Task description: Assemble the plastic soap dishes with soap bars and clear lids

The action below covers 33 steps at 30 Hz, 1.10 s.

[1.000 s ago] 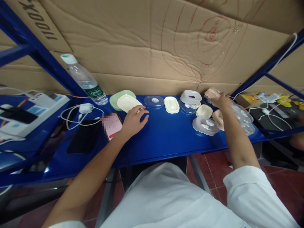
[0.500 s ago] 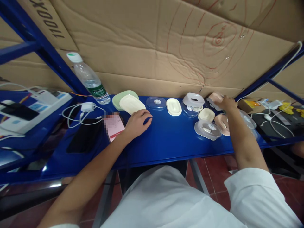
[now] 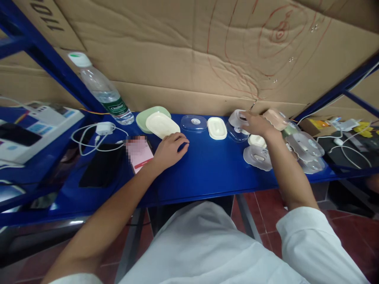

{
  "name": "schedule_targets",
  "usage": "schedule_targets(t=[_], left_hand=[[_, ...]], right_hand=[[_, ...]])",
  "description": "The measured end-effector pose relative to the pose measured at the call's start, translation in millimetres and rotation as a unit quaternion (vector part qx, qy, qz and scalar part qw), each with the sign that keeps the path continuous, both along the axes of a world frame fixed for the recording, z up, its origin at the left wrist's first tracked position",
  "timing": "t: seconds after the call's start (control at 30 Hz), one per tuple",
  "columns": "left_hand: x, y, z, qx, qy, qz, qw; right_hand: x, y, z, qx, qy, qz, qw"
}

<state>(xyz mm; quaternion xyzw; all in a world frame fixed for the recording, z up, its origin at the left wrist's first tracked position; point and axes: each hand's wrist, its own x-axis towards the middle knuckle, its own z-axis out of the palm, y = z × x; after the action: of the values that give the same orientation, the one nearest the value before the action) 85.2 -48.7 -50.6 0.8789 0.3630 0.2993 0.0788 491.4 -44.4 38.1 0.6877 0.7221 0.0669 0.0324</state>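
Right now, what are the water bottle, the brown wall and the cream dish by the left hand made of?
Water bottle: probably clear, shiny plastic; the water shows through. Brown wall: looks like matte cardboard, with creases. Cream dish: smooth, seemingly plastic, evenly coloured, though ceramic can't be ruled out.

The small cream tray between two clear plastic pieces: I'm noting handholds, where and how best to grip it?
Probably the near rim of the small cream tray, from the front and slightly above: it lies flat and low, blue tabletop directly before it, while a clear lid sits close on its left and another clear plastic piece on its right.
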Motion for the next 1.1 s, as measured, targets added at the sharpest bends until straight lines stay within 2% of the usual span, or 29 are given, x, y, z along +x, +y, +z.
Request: schedule_targets(t=[0.07, 0.17, 0.3, 0.4, 0.57, 0.63, 0.77, 0.87, 0.97, 1.1], left_hand=[[-0.7, 0.6, -0.7, 0.004, 0.001, -0.001, 1.0], [-1.3, 0.0, -0.3, 0.008, 0.003, -0.005, 1.0], [-0.9, -3.0, 3.3, 0.009, 0.009, -0.006, 1.0], [-1.7, -3.2, 6.1, 0.003, 0.016, 0.008, 1.0], [-7.2, 2.2, 4.7, 0.007, 0.024, 0.074, 0.997], [-7.9, 2.8, 2.4, -0.004, 0.031, 0.068, 0.997], [-4.6, -1.1, 0.0, -0.01, 0.055, 0.016, 0.998], [-2.6, -3.7, 1.5, -0.012, 0.064, 0.016, 0.998], [-2.6, -3.8, 3.8, -0.026, 0.065, 0.022, 0.997], [-2.7, -4.0, 4.5, -0.032, 0.064, 0.009, 0.997]], right_hand=[[-31.4, -0.4, -4.8, -0.021, -0.028, -0.007, 0.999], [-73.3, -4.0, -11.4, -0.005, -0.055, 0.013, 0.998], [-103.2, -10.2, -20.5, 0.027, -0.051, 0.039, 0.998], [-110.5, -16.1, -27.4, 0.078, -0.032, 0.06, 0.995], [-123.9, -33.6, -41.9, 0.202, 0.041, 0.101, 0.973], [-130.5, -40.8, -49.0, 0.223, 0.062, 0.132, 0.964], [-137.6, -47.7, -62.3, 0.191, 0.091, 0.232, 0.949], [-136.9, -45.2, -71.6, 0.168, 0.108, 0.282, 0.938], [-133.5, -39.4, -79.6, 0.162, 0.122, 0.289, 0.936], [-129.2, -33.4, -83.8, 0.157, 0.141, 0.257, 0.943]])
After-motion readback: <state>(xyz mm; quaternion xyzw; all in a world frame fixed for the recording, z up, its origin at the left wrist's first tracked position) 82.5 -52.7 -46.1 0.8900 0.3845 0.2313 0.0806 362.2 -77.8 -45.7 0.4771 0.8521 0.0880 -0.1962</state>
